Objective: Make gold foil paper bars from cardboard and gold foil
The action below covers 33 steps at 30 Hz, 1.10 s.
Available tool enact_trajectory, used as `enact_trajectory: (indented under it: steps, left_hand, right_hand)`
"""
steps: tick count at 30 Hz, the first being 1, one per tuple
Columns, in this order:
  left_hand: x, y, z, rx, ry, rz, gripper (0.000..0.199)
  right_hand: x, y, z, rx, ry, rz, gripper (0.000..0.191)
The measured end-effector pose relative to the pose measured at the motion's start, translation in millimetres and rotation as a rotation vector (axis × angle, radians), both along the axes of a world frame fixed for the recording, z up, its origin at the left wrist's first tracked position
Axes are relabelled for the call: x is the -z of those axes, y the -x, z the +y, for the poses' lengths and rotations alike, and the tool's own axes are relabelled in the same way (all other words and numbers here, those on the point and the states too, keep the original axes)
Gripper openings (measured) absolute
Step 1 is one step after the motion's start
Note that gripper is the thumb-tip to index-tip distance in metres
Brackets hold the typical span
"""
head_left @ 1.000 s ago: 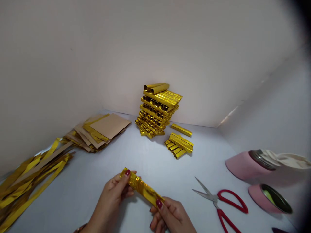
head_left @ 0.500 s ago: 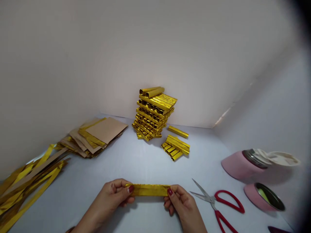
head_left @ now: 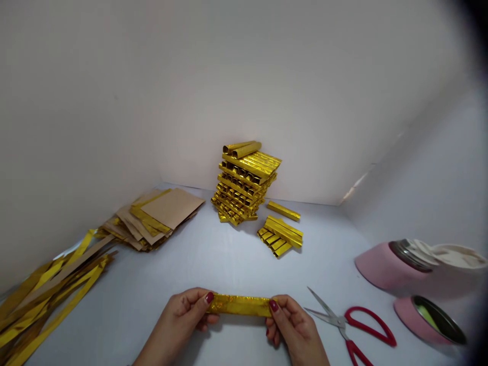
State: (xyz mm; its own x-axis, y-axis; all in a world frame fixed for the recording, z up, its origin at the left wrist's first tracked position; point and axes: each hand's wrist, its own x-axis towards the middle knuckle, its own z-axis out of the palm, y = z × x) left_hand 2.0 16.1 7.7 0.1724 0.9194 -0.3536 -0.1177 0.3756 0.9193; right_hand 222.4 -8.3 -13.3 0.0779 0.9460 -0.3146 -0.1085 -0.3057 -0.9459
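Glinting between both hands [head_left: 189, 310] [head_left: 293, 320], gold strip [head_left: 242, 306], narrow, creased, nearly level

Flat gold foil strip [head_left: 242, 305] between our left hand [head_left: 190, 314] and right hand [head_left: 290, 321]
On the white tabletop [head_left: 229, 264], right of our hands, we have red-handled metal scissors [head_left: 340, 321], then a round pink cup [head_left: 408, 315] with a pink metal-necked bottle [head_left: 377, 265] behind it. Behind the strip stands our tower of gold foil tubes [head_left: 244, 185], a crossed pile of short gold tubes [head_left: 284, 231] before it to the right; leftward, square brown card sheets [head_left: 173, 206] lie behind long gold ribbons [head_left: 63, 291].
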Motion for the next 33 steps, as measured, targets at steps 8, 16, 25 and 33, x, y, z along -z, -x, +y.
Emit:
enact_trajectory:
  steps: [8,16,25,33]
  left_hand:
    - [3.3,1,0,0.005,0.037,-0.015,0.038]
    - [15.3,2,3,0.075,0.16,-0.011,0.038]
    - [28.3,3,3,0.064,0.202,-0.023,0.044]
    - [24.8,4,4,0.08,0.153,0.009,0.04]
  right_hand:
    - [4.7,-1,1,0.024,0.001,0.032,0.045]
    - [7.0,-2,3,0.06,0.021,-0.016,0.047]
    - [-0.9,0,1,0.065,0.014,-0.085,0.046]
    - [-5.4,-2,3,0.06,0.016,-0.145,0.034]
